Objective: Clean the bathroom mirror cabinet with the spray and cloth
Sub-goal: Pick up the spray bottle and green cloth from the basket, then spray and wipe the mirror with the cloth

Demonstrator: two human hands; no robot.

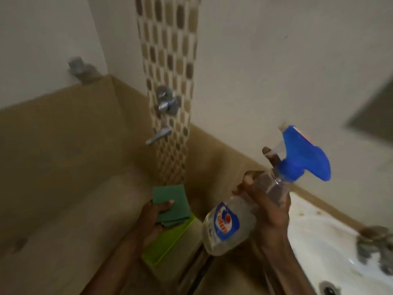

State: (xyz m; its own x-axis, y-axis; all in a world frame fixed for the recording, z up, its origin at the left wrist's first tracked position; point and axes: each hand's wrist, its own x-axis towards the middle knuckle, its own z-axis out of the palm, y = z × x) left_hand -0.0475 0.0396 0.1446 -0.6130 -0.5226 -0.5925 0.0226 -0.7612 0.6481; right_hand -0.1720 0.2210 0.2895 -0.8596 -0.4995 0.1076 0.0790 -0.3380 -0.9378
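My right hand grips a clear spray bottle with a blue trigger head, held tilted with the nozzle pointing up and left. One finger lies by the trigger. My left hand holds a folded green cloth, thumb on top, low in the middle of the view. A dark blurred edge at the far right, perhaps the mirror cabinet, is only partly in view.
A white washbasin with a tap and drain lies at the lower right. A lime-green tray sits under the cloth. Shower taps and a spout hang on the mosaic tile strip.
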